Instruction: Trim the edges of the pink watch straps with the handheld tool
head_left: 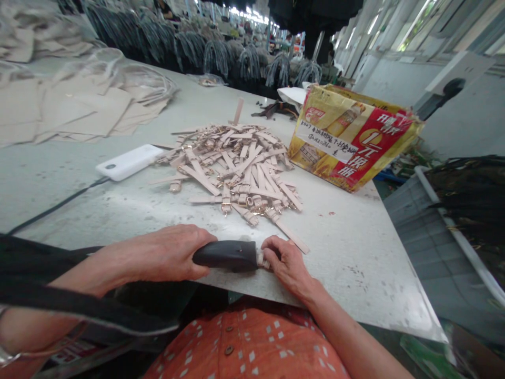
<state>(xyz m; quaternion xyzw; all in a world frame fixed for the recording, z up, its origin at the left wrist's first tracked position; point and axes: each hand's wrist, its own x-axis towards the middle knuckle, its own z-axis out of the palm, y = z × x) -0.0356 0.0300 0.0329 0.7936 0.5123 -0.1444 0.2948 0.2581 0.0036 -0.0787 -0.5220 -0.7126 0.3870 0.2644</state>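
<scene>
My left hand [165, 255] is closed around the rear of a black, rounded hand tool [226, 255] lying at the near edge of the grey table [347, 247]. My right hand [284, 263] is closed in a pinch on a short beige strap piece [261, 258] at the tool's front end. Just beyond my hands lies a heap of beige straps with gold buckles [236, 166]. One loose strap [290, 234] lies next to my right hand.
A white power bank [129, 161] with a black cable lies left of the heap. A yellow and red cardboard box [351, 139] stands at the back right. Flat beige pieces [74, 110] cover the far left. A grey crate [430, 231] stands beside the table's right edge.
</scene>
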